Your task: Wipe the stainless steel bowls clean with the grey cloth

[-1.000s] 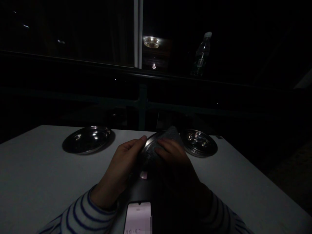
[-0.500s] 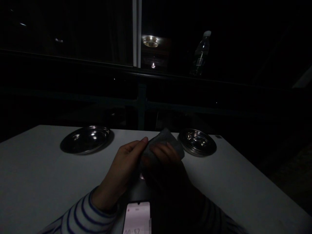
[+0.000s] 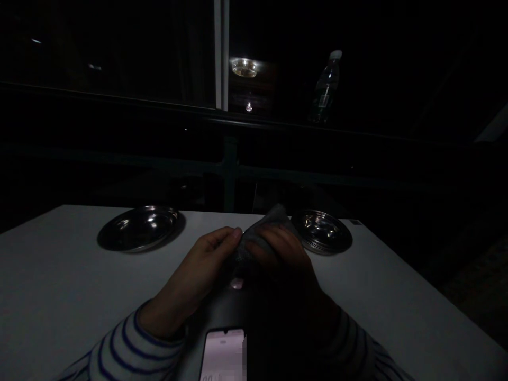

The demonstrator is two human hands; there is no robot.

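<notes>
My left hand [image 3: 198, 270] is closed on the left rim of a tilted metal plate [image 3: 237, 264]. The plate is held above the white table [image 3: 59, 286] and is mostly hidden in the dark. Against the plate's upper part, my right hand [image 3: 282, 247] presses a grey cloth [image 3: 270, 221], its fingers curled on it. Both sleeves are white with dark stripes.
A shallow metal plate [image 3: 138, 227] lies at the table's far left. A stack of similar plates [image 3: 323, 231] sits at the far right, close to my right hand. A lit phone [image 3: 223, 355] lies near the front edge. A plastic bottle [image 3: 326, 87] stands on the dark ledge behind.
The cloth and my right hand have shifted over the plate, which showed a bright rim a second ago and is now covered. My left hand has kept its grip.
</notes>
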